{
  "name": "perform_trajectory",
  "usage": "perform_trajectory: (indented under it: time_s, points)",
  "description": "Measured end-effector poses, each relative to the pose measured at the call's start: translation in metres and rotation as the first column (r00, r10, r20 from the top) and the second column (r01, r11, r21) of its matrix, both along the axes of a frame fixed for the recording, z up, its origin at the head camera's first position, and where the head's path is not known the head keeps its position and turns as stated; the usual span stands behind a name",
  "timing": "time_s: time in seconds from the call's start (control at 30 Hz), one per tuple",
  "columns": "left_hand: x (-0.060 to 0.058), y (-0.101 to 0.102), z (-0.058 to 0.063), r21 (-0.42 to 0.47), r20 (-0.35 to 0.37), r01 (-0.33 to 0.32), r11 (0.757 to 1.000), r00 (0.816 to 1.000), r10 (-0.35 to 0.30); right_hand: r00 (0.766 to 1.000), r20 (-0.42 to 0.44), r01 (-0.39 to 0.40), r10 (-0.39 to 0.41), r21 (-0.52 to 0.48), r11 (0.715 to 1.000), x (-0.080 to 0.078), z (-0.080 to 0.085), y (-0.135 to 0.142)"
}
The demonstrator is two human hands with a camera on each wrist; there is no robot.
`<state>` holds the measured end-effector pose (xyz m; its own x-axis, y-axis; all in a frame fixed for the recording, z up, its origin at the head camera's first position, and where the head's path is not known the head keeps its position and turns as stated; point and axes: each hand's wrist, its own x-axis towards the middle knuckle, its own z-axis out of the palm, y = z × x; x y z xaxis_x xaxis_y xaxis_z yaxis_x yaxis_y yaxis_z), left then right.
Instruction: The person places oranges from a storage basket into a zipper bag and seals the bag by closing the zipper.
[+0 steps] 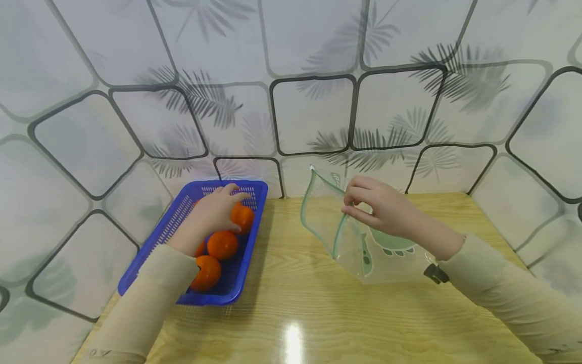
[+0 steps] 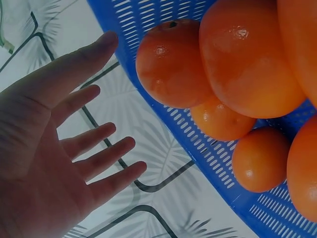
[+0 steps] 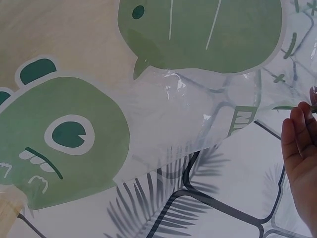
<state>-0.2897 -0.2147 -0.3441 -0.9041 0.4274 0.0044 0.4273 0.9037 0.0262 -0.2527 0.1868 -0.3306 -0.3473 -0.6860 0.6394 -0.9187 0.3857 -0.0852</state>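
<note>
My left hand (image 1: pixel 213 212) hovers over a blue plastic basket (image 1: pixel 247 255), its fingers spread and loosely bent with nothing held. Below it lie several oranges (image 1: pixel 223 245); the hand and sleeve hide some of them. In the left wrist view the left hand (image 2: pixel 64 153) is apart from the nearest orange (image 2: pixel 173 64). My right hand (image 1: pixel 384 210) pinches the top edge of a clear zip bag (image 1: pixel 350 247) between thumb and fingers. The bag's mouth gapes toward the left. Green cartoon animals (image 3: pixel 74 134) are printed on the bag in the right wrist view.
Both basket and bag are on a light wooden table (image 1: pixel 291 283). A patterned wall covering (image 1: pixel 313 116) with leaf prints rises behind the table and along both sides. A dark wrist strap piece (image 1: pixel 435 273) shows by the right cuff.
</note>
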Motion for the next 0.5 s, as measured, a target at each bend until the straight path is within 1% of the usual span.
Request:
perform_trajectory:
  time_s: [0.13, 0.37, 0.5]
  points:
    - [-0.0026, -0.0003, -0.0015, 0.002, 0.025, -0.011, 1.000, 1.000, 0.011, 1.000, 0.002, 0.000, 0.000, 0.001, 1.000, 0.0000, -0.0004, -0.0003]
    - [-0.0059, 0.0003, -0.0052, 0.011, 0.033, 0.006, 1.000, 0.999, -0.006, 1.000, 0.004, -0.015, 0.015, -0.004, 1.000, -0.0002, -0.0004, -0.0003]
    - [-0.0093, 0.0014, -0.0071, 0.011, 0.051, 0.009, 1.000, 0.999, -0.010, 1.000, 0.004, -0.008, 0.008, -0.005, 1.000, -0.0001, -0.0006, -0.0005]
